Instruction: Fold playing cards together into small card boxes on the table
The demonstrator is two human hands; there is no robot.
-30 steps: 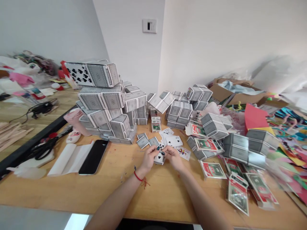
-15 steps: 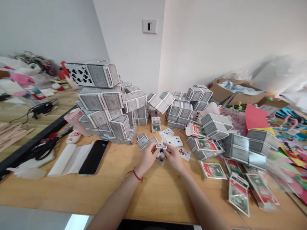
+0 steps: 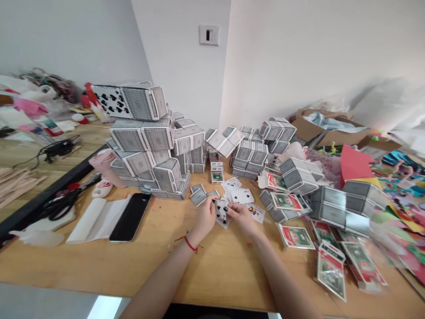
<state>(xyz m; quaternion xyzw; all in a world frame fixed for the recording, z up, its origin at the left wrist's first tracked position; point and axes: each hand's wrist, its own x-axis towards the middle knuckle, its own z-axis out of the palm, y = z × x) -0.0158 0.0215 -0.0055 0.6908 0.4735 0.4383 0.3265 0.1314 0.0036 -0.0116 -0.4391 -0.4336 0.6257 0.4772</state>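
Observation:
My left hand (image 3: pixel 205 218) and my right hand (image 3: pixel 241 218) meet over the wooden table (image 3: pixel 212 266). Between them stands a small bunch of playing cards (image 3: pixel 221 212), its top card showing black spades. Both hands pinch its edges. Just beyond my right fingers, loose spade cards (image 3: pixel 237 194) lie fanned face up. A joker card (image 3: pixel 256 213) lies beside my right hand. Two small grey-backed card packets (image 3: pixel 198 196) sit ahead of my left hand. Behind them rise stacks of grey-patterned card boxes (image 3: pixel 142 146).
Black-handled scissors (image 3: pixel 68 204), a black phone (image 3: pixel 130 217) and white paper (image 3: pixel 98 219) lie to the left. Red-and-green card packs (image 3: pixel 294 236) and grey boxes spread right, then coloured paper (image 3: pixel 355 163) and a cardboard box (image 3: pixel 327 130). The table's front edge runs below my arms.
The card bunch has turned so its spade face shows between my hands. My left hand has shifted slightly left, and the view has moved very slightly.

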